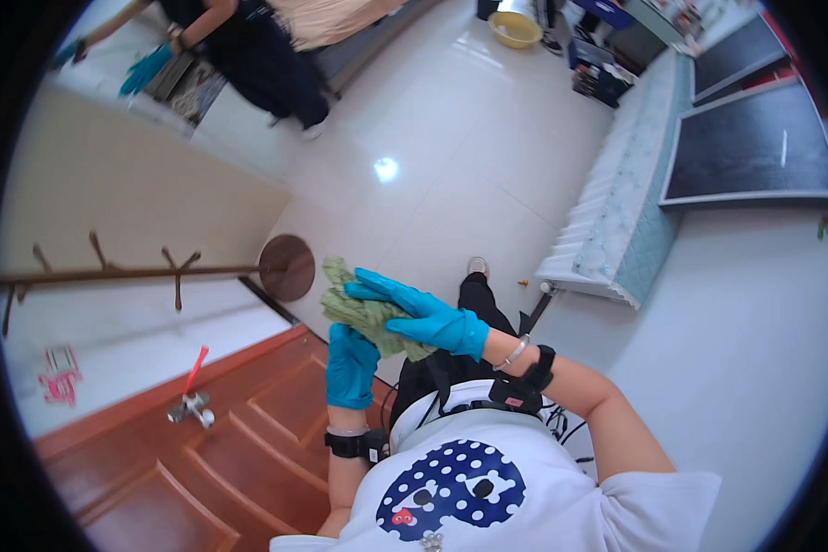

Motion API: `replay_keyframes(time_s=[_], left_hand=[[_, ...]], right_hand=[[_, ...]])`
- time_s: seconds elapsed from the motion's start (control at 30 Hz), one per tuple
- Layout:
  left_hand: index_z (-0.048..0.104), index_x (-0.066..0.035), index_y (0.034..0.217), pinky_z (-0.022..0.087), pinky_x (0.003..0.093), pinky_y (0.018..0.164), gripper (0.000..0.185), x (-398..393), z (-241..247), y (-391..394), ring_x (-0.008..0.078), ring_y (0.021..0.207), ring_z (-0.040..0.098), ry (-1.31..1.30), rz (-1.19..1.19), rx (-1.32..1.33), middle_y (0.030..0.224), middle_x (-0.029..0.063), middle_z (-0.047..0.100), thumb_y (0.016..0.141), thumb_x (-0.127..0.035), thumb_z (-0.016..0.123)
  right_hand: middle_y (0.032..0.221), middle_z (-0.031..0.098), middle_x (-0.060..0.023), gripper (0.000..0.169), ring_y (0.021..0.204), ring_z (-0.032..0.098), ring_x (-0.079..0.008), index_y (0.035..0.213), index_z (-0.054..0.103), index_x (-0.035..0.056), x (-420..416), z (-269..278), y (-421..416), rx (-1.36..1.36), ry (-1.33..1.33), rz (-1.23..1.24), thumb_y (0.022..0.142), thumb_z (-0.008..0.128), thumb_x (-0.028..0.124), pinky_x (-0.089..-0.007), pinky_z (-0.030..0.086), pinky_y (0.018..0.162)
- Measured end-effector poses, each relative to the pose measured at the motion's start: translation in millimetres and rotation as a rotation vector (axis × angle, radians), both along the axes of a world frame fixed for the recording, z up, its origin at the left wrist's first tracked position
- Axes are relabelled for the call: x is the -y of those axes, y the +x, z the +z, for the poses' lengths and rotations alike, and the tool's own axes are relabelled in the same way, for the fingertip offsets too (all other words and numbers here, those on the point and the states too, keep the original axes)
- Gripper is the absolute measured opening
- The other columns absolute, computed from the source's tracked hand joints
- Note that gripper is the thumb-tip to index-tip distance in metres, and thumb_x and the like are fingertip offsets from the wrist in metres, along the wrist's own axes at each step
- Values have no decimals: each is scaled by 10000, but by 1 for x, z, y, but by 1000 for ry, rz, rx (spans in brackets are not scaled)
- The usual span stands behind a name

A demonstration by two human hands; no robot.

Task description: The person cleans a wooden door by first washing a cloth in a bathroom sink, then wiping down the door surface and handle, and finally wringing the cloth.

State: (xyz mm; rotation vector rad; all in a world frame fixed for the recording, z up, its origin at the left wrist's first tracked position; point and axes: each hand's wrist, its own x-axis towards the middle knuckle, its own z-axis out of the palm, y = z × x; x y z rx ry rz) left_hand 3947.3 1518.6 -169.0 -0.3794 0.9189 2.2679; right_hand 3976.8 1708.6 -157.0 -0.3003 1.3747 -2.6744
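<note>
A crumpled green cloth (369, 319) is between my two hands, in front of my body. My left hand (351, 367), in a blue glove, grips it from below and from the left. My right hand (424, 316), also in a blue glove, lies over its upper side with the fingers stretched along it and the thumb against the cloth. Part of the left hand's fingers is hidden behind the cloth.
A reddish-brown panelled door (262, 441) with a handle (192, 408) stands at lower left, near a brown coat rack (287, 268). A person (248, 62) with blue gloves is at upper left. A fabric-covered piece of furniture (614, 179) and a yellow basin (515, 30) stand farther off.
</note>
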Motion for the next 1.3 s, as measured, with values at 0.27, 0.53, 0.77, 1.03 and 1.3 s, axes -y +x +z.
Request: replay_keyframes(time_s=[0.27, 0.53, 0.77, 1.03, 1.3], left_hand=[[596, -17, 1215, 477, 286, 856, 322, -216, -8, -16, 123, 978, 601, -369, -450, -344, 1104, 49, 651, 915, -127, 632], [632, -2, 1159, 459, 255, 871, 268, -333, 21, -11, 95, 951, 587, -272, -493, -544, 1055, 28, 667, 919, -121, 626], [649, 5, 1137, 483, 263, 829, 246, -346, 67, -58, 77, 902, 589, -349, -658, -881, 1020, 31, 684, 910, -89, 629], [656, 21, 1128, 508, 262, 783, 244, -342, 112, -136, 79, 855, 609, -405, -691, -1012, 964, 75, 708, 900, -62, 632], [631, 27, 1177, 507, 251, 783, 299, -353, 148, -127, 69, 858, 593, -210, -1033, -858, 971, 61, 706, 906, -99, 639]], right_hand=[[1550, 265, -118, 792, 1441, 218, -225, 1520, 169, 54, -151, -1, 72, 133, 391, -635, 777, 411, -77, -361, 138, 1177], [1482, 388, -105, 704, 1360, 355, -196, 1472, 318, 41, -248, -5, 113, 336, 271, -774, 812, 545, -46, -338, 268, 1135], [1352, 519, -86, 624, 1240, 483, -175, 1428, 415, 105, -276, -12, 111, 563, 477, -524, 863, 680, 120, -314, 421, 1002], [1400, 476, -100, 658, 1293, 437, -198, 1470, 350, 142, -276, -11, 58, 457, 328, -774, 889, 659, 151, -375, 340, 1072], [1364, 499, -163, 557, 1262, 485, -238, 1404, 400, 20, -269, -88, 44, 294, 511, -851, 903, 608, 145, -335, 393, 1043]])
